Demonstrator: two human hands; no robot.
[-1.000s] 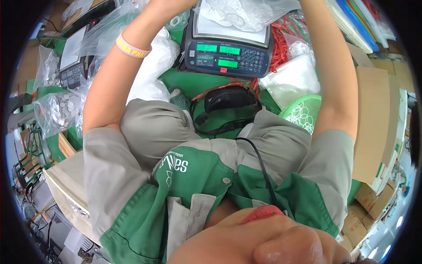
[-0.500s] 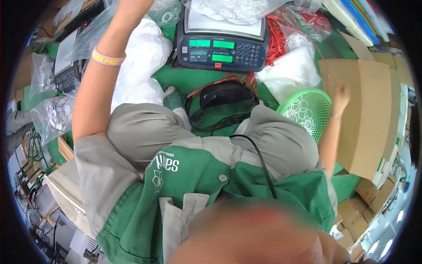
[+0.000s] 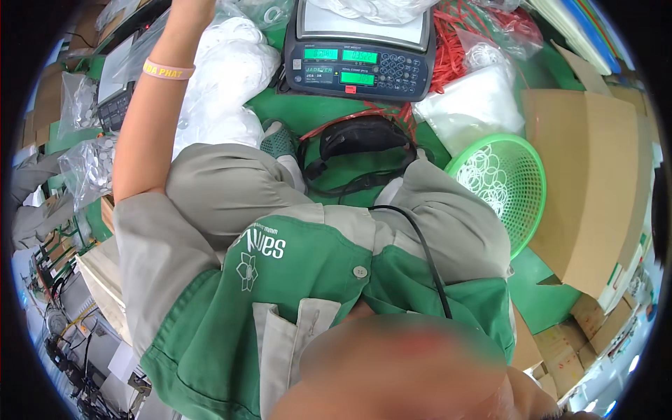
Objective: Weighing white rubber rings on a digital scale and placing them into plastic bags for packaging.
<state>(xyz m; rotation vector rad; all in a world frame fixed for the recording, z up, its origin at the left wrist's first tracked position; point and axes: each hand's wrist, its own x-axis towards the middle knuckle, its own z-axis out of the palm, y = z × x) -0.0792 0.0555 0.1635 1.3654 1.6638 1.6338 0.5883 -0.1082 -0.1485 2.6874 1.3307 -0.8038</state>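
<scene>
My left arm, with a yellow wristband (image 3: 168, 71), reaches up to the top edge. Only the back part of my left hand (image 3: 193, 8) shows there, and its fingers are cut off by the frame. It is nearest to a big clear bag stuffed with white rings (image 3: 227, 84). My right hand is out of view. A dark counting scale (image 3: 360, 70) with green lit displays stands ahead, bearing a heap of white rings (image 3: 374, 8). Beside my right knee, a green mesh basket (image 3: 528, 189) leans with loose white rings (image 3: 483, 178) in it.
A black waist pouch (image 3: 364, 136) lies between my crossed legs. Right of the scale are red strings (image 3: 448, 56) and a clear plastic bag (image 3: 476, 105). An open cardboard box (image 3: 595, 182) stands at the right. Bags of flat discs (image 3: 94, 164) lie at the left.
My right hand, which was beside the basket and the box, has left the view. The left hand has shifted slightly left and farther past the top edge. The basket now sits more openly tilted.
</scene>
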